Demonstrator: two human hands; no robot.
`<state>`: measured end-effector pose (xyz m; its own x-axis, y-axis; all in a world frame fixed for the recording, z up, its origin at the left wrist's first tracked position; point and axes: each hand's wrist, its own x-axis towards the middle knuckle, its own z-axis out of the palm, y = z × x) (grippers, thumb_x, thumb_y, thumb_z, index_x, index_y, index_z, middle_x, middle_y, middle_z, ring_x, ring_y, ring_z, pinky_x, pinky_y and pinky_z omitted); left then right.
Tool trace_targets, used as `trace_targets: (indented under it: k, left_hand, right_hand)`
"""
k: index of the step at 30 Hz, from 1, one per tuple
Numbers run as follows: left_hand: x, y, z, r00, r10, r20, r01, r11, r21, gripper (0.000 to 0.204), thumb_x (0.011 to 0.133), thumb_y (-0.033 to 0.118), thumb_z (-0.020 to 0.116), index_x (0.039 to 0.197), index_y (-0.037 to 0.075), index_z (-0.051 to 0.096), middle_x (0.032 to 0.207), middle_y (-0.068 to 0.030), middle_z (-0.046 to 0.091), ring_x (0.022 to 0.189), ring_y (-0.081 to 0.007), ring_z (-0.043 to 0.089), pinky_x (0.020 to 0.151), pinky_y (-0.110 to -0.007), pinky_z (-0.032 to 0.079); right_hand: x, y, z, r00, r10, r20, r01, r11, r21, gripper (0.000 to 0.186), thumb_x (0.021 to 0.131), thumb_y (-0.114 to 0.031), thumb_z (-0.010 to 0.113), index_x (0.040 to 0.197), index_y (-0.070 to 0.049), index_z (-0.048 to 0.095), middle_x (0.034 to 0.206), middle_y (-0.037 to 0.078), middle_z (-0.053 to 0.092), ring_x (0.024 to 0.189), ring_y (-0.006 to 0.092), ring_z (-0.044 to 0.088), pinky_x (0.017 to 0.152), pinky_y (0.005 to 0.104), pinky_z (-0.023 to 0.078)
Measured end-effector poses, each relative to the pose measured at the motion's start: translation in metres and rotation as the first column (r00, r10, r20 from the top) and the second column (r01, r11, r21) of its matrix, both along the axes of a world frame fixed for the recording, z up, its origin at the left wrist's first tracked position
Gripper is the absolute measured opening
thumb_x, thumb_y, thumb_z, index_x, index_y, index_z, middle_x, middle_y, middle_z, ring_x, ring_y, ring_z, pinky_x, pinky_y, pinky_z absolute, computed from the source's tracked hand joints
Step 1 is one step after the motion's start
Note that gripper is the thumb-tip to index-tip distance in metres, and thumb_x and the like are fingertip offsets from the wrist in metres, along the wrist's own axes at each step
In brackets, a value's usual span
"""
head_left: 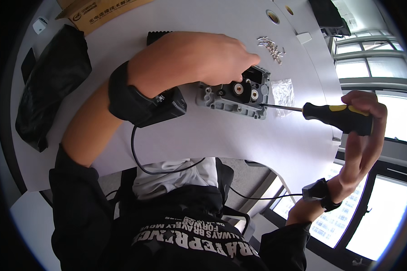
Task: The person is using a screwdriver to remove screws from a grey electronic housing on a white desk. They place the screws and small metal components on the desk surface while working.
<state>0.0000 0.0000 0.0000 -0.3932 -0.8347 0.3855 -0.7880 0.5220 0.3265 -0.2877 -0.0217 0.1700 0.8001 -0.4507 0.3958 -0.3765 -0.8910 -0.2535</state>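
A grey metal housing [228,107] with a black inner plate [227,94] and two round bushings sits at mid-table. My left hand [215,56] reaches over its back edge, fingers curled; what they hold, if anything, is hidden. My right hand [366,131] grips a black-and-yellow screwdriver [323,116] by its handle, held nearly level, its shaft reaching to the housing's right front part. A pile of small silver screws [271,47] lies behind the housing. A clear plastic bag [283,88] lies to its right.
A cardboard box [101,18] sits at the back left, a black pouch [54,81] at the left. A black device [167,110] with a cable is partly under my left arm. The desk's [294,144] curved front edge is near my body; windows are at the right.
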Motion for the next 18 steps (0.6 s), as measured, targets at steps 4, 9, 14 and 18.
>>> trace_targets:
  k: [4, 9, 14, 18]
  left_hand:
    - [-0.006, 0.003, 0.032, 0.995, 0.048, 0.086, -0.071, 0.956, 0.286, 0.026, 0.099, 0.018, 0.061, 0.121, 0.004, 0.058, 0.107, -0.0137, 0.068, 0.095, -0.0312, 0.065, 0.084, -0.044, 0.053]
    - [-0.007, 0.007, 0.047, 0.991, 0.066, 0.121, -0.116, 0.868, 0.483, 0.038, 0.102, 0.022, 0.062, 0.137, 0.008, 0.055, 0.127, -0.0119, 0.066, 0.116, -0.0313, 0.064, 0.1, -0.043, 0.052]
    - [-0.004, 0.009, 0.05, 0.985, 0.089, 0.146, -0.153, 0.843, 0.516, 0.039, 0.101, 0.026, 0.062, 0.137, 0.009, 0.056, 0.131, -0.0103, 0.065, 0.12, -0.0315, 0.063, 0.103, -0.044, 0.051]
    - [-0.003, 0.006, 0.037, 0.994, 0.072, 0.082, -0.103, 0.878, 0.468, 0.039, 0.102, 0.028, 0.062, 0.136, 0.01, 0.056, 0.132, -0.0096, 0.065, 0.121, -0.0318, 0.062, 0.105, -0.045, 0.05]
  right_hand:
    - [0.001, -0.005, 0.001, 0.987, -0.154, 0.047, 0.161, 0.957, -0.243, 0.056, 0.097, -0.056, 0.064, 0.123, -0.007, 0.071, 0.104, 0.012, 0.072, 0.072, 0.0173, 0.066, 0.069, 0.0293, 0.054]
    - [0.008, 0.011, -0.004, 0.963, -0.264, 0.052, 0.267, 0.911, -0.313, 0.047, 0.103, -0.03, 0.056, 0.143, -0.004, 0.059, 0.096, 0.013, 0.077, 0.081, 0.0162, 0.073, 0.071, 0.0256, 0.057]
    - [0.0, 0.009, 0.008, 0.993, -0.119, 0.007, 0.119, 0.983, -0.14, 0.089, 0.079, -0.049, 0.063, 0.154, -0.005, 0.044, 0.125, 0.018, 0.067, 0.115, 0.0285, 0.067, 0.093, 0.0463, 0.058]
    - [-0.006, -0.001, 0.003, 0.999, -0.032, -0.028, 0.032, 0.999, 0.009, 0.076, 0.091, -0.054, 0.052, 0.15, -0.006, 0.05, 0.131, 0.017, 0.067, 0.111, 0.0277, 0.069, 0.095, 0.0439, 0.058]
